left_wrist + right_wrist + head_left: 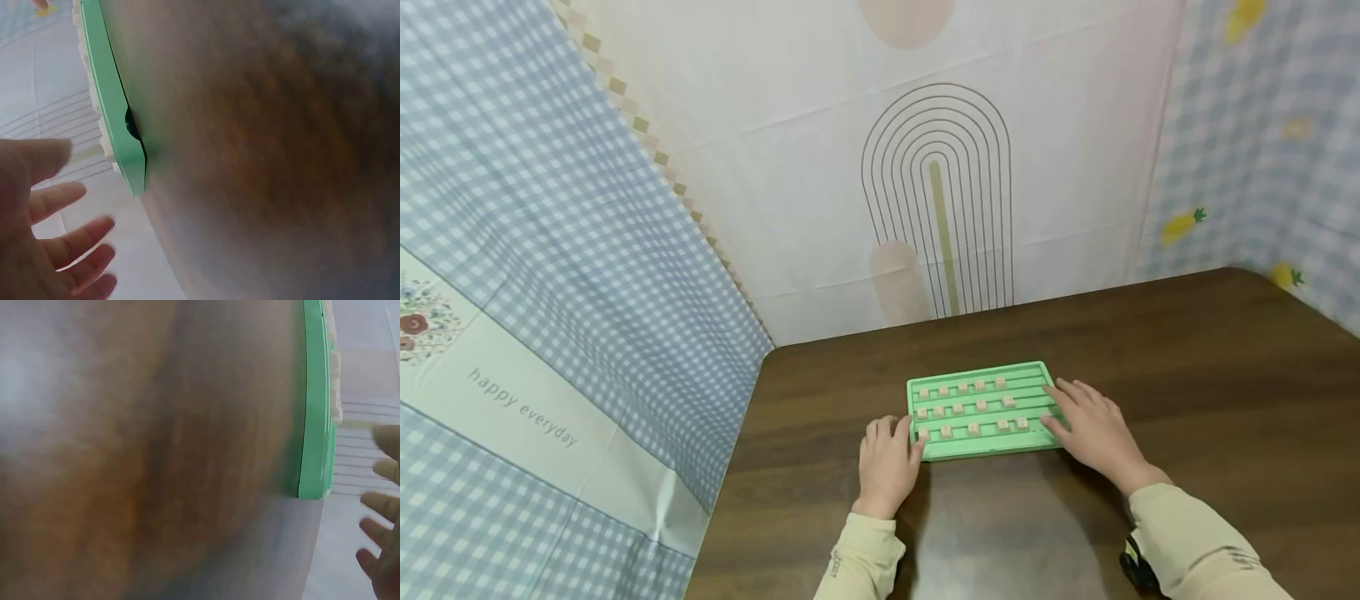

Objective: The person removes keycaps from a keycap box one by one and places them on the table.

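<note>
A light green tray [992, 449] lies flat on the table, with small cream cubes [958, 409] spaced along its three grooved rows. At its left end is my left hand [887, 467], thumb and fingertips right at the rim. My right hand [1097, 429] is at the opposite end, its fingers reaching over the right edge in the head view. The left wrist view shows the left hand's fingers [80, 242] spread beside the tray's side wall [112, 94]. In the right wrist view, the right hand's fingers [377, 503] are likewise spread and loosely extended near the tray's end.
The dark wooden table [835, 375] has rounded back corners. Behind it hangs a white cloth [805, 208] with an arch pattern. Blue checked cloths flank it at the left [587, 167] and right [1225, 150]. A black device [1138, 567] sits at my right wrist.
</note>
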A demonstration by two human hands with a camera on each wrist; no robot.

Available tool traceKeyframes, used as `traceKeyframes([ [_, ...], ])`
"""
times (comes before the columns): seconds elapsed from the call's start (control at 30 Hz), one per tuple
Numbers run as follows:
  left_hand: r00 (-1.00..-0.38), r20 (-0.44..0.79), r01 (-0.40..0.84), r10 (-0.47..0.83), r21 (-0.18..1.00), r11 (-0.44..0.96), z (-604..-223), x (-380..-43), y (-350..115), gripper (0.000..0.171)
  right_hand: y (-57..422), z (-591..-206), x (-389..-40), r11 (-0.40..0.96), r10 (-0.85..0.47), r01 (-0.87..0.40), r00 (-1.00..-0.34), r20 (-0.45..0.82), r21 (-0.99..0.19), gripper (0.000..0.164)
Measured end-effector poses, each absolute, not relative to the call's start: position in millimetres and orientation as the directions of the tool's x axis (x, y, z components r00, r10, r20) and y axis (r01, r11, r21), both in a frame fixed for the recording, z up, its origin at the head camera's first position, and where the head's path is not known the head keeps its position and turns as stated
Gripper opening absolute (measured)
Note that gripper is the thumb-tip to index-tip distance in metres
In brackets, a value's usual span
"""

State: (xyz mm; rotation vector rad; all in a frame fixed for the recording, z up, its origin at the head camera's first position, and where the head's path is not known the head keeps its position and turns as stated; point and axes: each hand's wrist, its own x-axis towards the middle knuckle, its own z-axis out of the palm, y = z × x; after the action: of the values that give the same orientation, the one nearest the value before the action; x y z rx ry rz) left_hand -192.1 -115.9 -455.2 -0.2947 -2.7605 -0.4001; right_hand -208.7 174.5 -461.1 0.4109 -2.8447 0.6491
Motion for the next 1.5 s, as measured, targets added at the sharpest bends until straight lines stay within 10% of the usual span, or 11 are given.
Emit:
traceKeyframes([
  [0.87, -0.948, 0.237, 0.279, 0.214, 0.291, 0.915, -463, -195, -113, 0.024, 151, -466, -221, 0.867, -0.403, -0.466, -0.864, 0.302, -0.178, 0.013],
  [1.5, -0.91, 0.289, 0.349, 0.299, 0.141, 0.926, -459, -207, -120, 0.027, 243, -457, -231, 0.921, -0.242, -0.255, -0.967, 0.08, -0.296, 0.012],
])
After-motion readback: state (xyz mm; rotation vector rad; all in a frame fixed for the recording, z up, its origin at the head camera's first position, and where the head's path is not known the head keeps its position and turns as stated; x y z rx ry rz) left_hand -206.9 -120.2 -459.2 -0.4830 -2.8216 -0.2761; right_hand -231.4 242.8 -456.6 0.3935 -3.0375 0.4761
